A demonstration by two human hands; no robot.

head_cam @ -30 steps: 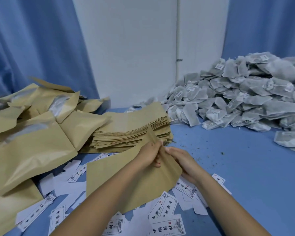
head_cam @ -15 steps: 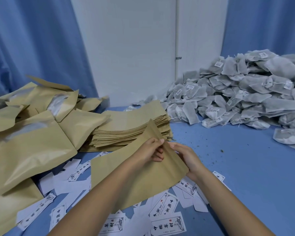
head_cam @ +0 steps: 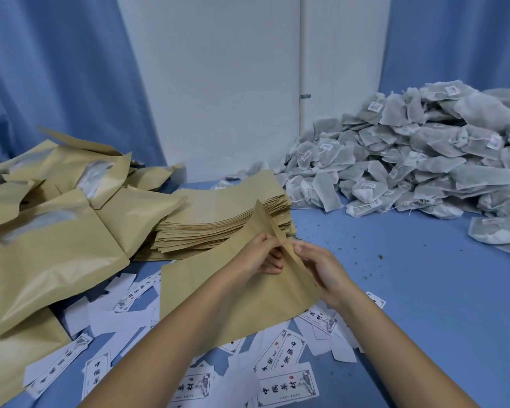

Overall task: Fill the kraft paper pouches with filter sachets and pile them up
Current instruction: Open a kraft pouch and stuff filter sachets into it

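A flat kraft paper pouch [head_cam: 239, 295] is held tilted above the blue table, its open edge pointing up and away. My left hand [head_cam: 259, 254] pinches the near layer of that edge, and my right hand [head_cam: 318, 266] grips the far layer just to the right. Behind them lies a neat stack of empty kraft pouches [head_cam: 218, 222]. A big heap of grey filter sachets [head_cam: 418, 160] with small tags fills the back right. Puffy filled pouches [head_cam: 56, 231] are piled at the left.
White printed paper labels [head_cam: 286, 387] lie scattered over the blue table [head_cam: 424, 290] under and in front of my arms. One loose sachet [head_cam: 495, 231] lies at the right edge. Tea crumbs dot the table. Blue curtains and a white wall stand behind.
Both hands have lifted the pouch slightly and shifted along its upper edge, and the two layers have parted a little. The rest has stayed put.
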